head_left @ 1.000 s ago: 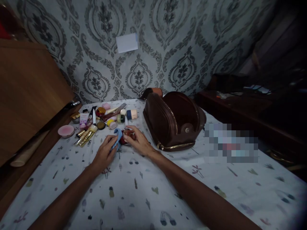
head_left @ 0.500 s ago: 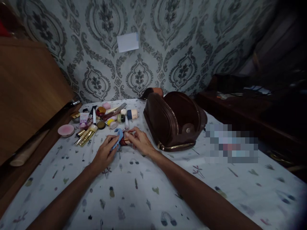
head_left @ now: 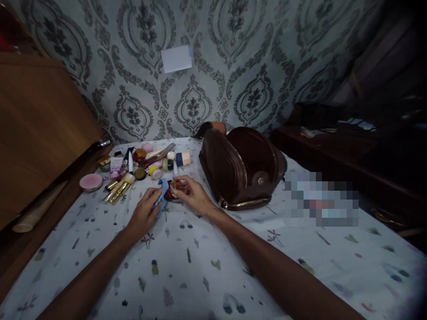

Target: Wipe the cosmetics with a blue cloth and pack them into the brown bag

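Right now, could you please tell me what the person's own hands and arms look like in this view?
The left hand and right hand are ungloved. The left forearm and right forearm look slim and bare, with no sleeve in view. No watch or bracelet shows; the fingernails are too small to judge.

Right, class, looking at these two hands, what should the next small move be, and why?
Probably turn the dark red item slightly with the right hand while the left hand presses the blue cloth to it: the cloth appears to meet only its left end, and the right hand covers much of the other.
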### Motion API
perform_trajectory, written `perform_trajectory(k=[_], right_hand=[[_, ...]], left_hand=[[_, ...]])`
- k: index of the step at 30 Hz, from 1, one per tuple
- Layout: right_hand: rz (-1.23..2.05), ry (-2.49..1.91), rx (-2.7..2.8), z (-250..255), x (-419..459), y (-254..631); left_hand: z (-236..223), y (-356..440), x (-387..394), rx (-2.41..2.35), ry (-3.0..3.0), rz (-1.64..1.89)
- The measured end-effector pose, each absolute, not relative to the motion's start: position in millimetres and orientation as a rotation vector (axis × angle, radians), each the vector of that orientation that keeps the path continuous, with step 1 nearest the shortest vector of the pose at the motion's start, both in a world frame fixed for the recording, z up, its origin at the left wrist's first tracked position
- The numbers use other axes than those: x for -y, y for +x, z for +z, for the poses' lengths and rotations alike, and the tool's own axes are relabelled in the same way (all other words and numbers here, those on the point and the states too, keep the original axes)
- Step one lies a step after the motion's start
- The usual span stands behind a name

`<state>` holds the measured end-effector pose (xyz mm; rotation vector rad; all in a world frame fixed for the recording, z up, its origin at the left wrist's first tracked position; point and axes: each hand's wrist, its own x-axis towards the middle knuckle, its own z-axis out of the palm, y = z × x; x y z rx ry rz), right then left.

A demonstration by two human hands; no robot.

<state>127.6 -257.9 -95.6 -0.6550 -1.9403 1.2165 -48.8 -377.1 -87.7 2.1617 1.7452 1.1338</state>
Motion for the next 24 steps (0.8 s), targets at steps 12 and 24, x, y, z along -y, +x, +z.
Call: perform_trajectory(k=[12,24], right_hand=[[1.236,-0.952,1.913,-95.0,258.0,131.2],[1.759,-0.961,1.49,-86.5,268.8,117.5]], left_hand=[[-94.6,-52.4,378.0,-1.65,2.343,1.055],[-95.9,-53.3,380.2,-1.732,2.438,1.093]])
